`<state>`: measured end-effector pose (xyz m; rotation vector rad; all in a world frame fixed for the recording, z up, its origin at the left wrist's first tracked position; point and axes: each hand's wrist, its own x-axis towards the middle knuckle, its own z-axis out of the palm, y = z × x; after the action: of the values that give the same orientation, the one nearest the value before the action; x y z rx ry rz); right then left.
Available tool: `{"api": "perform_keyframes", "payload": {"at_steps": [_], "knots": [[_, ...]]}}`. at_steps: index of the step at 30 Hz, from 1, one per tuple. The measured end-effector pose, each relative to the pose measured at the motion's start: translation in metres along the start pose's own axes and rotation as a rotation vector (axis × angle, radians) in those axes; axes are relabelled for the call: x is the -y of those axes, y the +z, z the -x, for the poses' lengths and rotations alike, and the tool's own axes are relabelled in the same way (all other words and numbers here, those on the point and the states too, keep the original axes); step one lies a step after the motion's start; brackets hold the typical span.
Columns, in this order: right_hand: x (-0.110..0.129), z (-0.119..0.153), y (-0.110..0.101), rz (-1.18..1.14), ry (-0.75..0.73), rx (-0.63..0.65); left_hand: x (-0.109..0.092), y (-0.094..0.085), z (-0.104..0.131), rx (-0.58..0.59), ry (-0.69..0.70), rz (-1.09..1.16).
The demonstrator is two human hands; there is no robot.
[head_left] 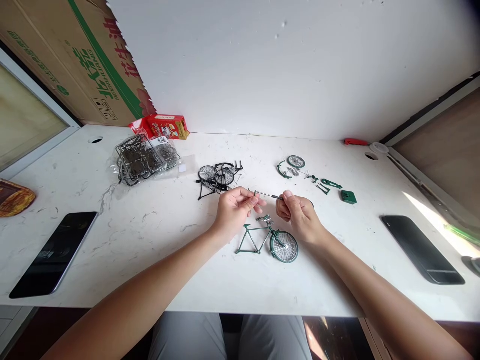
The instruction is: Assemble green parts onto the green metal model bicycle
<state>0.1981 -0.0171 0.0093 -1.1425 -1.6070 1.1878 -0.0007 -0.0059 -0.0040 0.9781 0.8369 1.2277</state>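
Note:
My left hand (240, 210) pinches a small dark green model part (255, 193) between thumb and fingers. In my right hand (298, 212) is a thin screwdriver (275, 197), its metal shaft pointing left with the tip at the green part. Just below both hands a green model bicycle frame (252, 240) lies on the table, with its handlebar and one spoked wheel (285, 247) attached. Beyond my left hand rests a pile of black model bicycle parts (215, 177) with wheels among them.
Loose green parts, including a wheel (296, 161) and a small box (348, 197), lie at the back right. Bagged parts (144, 159) and a red box (169, 126) stand back left. Phones (56, 252) (422, 249) flank my arms. A red tool (356, 142) lies far right.

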Motion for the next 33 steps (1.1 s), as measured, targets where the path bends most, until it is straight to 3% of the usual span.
{"api": "perform_keyframes", "payload": {"at_steps": [7, 12, 15, 22, 26, 29, 33], "knots": [[0.002, 0.002, -0.003, 0.110, -0.075, 0.026, -0.002, 0.002, 0.001, -0.003, -0.041, -0.006], [0.007, 0.003, 0.000, 0.242, -0.074, -0.033, -0.002, 0.000, 0.001, 0.024, 0.037, -0.056], [0.005, 0.003, 0.000, 0.224, -0.019, -0.014, -0.001, -0.001, 0.002, 0.034, 0.038, -0.083], [0.009, 0.005, -0.003, 0.260, -0.130, 0.025, 0.000, -0.001, 0.001, 0.041, 0.038, -0.067], [0.011, 0.005, -0.003, 0.286, -0.087, 0.062, 0.000, -0.002, 0.001, 0.059, 0.056, -0.056], [0.007, 0.004, -0.003, 0.259, -0.043, 0.053, -0.001, -0.001, 0.002, 0.078, 0.038, -0.057], [0.005, 0.005, -0.004, 0.220, -0.099, 0.022, -0.001, 0.001, 0.004, 0.082, 0.029, -0.058]]}}
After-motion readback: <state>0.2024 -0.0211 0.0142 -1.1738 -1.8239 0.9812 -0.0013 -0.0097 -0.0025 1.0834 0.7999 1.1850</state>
